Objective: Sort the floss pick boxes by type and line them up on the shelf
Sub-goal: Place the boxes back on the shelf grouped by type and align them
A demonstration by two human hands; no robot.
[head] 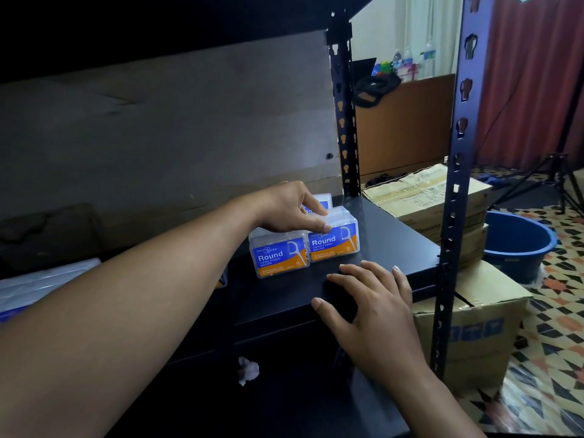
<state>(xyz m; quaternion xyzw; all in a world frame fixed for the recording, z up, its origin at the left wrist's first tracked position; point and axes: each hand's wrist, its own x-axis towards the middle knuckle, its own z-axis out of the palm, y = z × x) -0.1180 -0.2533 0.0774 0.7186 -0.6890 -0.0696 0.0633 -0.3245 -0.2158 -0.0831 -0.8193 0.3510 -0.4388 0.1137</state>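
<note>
Right hand [373,298] lay flat, fingers spread, on front edge of black metal shelf [395,235]. Beyond it, left hand [290,210] pinched clear blue-and-orange-labelled "Round" floss pick box [335,240], which touched identical box [279,256] beside it.

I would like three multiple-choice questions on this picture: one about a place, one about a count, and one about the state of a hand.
1. Where does the blue bucket stand?
A. on the shelf
B. on the floor, right of the shelf
C. on a carton

2. How many labels plainly read "Round"?
A. one
B. four
C. two

3. How is the right hand?
A. open, on the shelf's front edge
B. gripping a box
C. out of view

Key:
1 B: it sits on the patterned floor.
2 C: only the left Round box and the right Round box show the word.
3 A: its fingers lie straight on the shelf.
</note>
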